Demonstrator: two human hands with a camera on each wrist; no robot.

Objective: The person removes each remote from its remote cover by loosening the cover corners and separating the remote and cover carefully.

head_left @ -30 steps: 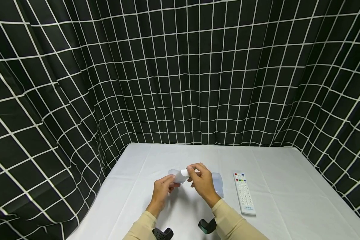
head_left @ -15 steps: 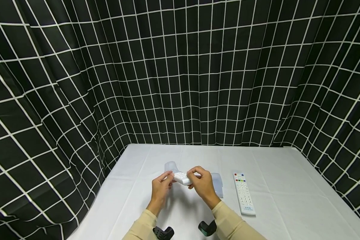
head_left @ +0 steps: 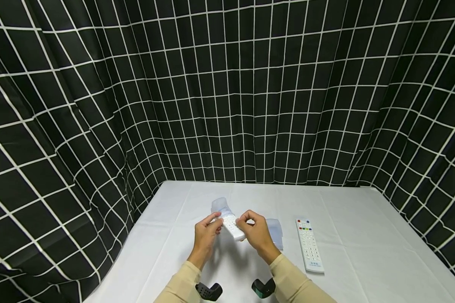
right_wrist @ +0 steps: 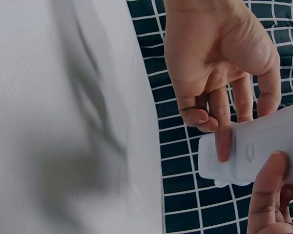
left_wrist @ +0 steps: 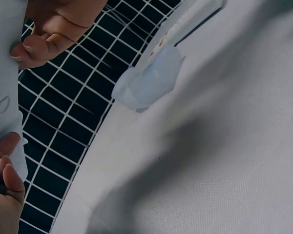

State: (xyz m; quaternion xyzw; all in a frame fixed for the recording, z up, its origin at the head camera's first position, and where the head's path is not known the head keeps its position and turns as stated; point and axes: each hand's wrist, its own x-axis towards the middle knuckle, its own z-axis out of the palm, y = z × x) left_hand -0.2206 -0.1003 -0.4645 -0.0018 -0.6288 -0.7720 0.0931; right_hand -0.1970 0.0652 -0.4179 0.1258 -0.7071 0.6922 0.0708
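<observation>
A white remote control (head_left: 233, 227) is held above the table, buttons up, tilted with its near end toward the right. A translucent sleeve (head_left: 220, 205) covers its far end and sticks out beyond it. My left hand (head_left: 204, 237) pinches the remote where the sleeve's edge lies. Opposite it, my right hand (head_left: 255, 232) grips the remote's right side between thumb and fingers. The right wrist view shows the remote's underside (right_wrist: 268, 141), with a small notched tab, and left fingers against the sleeve (right_wrist: 212, 158).
A second translucent sleeve (head_left: 274, 232) lies on the white-clothed table (head_left: 167, 252), right of my right hand. Farther right lies another white remote control (head_left: 309, 246) with coloured buttons. A black curtain with white grid lines (head_left: 227, 105) closes off the back and sides.
The held remote has turned from showing a plain side to showing its buttons, and its near end has swung toward me. The sleeve at its far end now extends away from me.
</observation>
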